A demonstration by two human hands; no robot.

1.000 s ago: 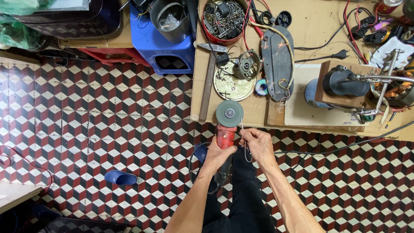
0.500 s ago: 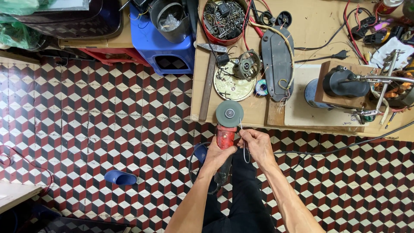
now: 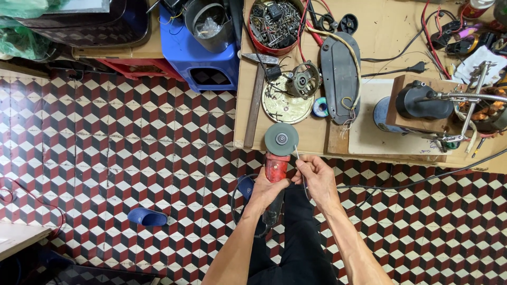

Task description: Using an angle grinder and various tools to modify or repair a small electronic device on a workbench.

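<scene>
My left hand grips the red body of an angle grinder whose grey disc faces up at the front edge of the wooden workbench. Just right of it, my right hand pinches a thin metal rod, its tip held close to the disc's right rim. The grinder's black cable loops down beside my legs. Whether the rod touches the disc is too fine to tell.
On the bench lie a hammer, a round metal plate with a small motor, a black oblong cover, a red bowl of screws and a bench motor on a wooden block. A blue stool and a blue slipper sit on the chequered floor.
</scene>
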